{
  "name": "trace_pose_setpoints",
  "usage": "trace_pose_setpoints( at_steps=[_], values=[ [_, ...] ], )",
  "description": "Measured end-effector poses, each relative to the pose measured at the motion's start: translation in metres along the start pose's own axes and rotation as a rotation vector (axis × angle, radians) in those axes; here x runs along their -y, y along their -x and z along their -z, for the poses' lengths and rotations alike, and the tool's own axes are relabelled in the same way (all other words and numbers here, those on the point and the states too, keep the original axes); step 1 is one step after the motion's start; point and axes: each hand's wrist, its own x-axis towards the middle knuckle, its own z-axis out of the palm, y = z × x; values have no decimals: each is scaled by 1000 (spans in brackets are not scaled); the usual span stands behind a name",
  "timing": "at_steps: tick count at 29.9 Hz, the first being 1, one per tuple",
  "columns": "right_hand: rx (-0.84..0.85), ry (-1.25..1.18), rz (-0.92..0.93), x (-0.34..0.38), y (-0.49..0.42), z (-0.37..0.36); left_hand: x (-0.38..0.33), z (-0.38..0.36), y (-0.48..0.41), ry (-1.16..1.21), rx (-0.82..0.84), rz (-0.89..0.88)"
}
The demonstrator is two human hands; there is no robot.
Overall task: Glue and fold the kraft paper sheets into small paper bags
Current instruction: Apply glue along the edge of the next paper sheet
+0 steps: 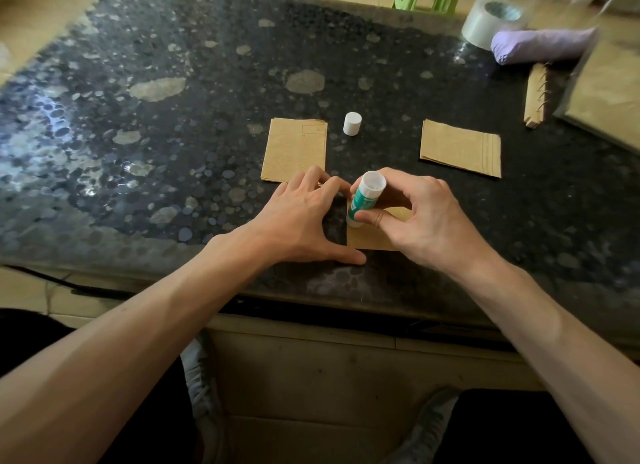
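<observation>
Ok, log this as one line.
right hand: holds uncapped glue stick above kraft sheet | left hand: rests beside sheet | cap: standing on table

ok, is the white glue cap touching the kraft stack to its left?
Apart. The head view shows a strip of dark tabletop between the white cap and the kraft stack; the cap stands upright by itself.

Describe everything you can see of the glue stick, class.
The glue stick is a white plastic tube with a green label, uncapped, its open end tilted up towards the camera. The right hand pinches it between thumb and fingers above a kraft paper sheet. Its white cap stands apart, farther back.
</observation>
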Motion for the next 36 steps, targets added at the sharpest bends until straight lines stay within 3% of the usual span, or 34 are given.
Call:
trace_pose_setpoints(
  at_steps=[36],
  values=[
    [47,-110,30,1,15,5,0,-2,0,9,5,-4]
  ],
)
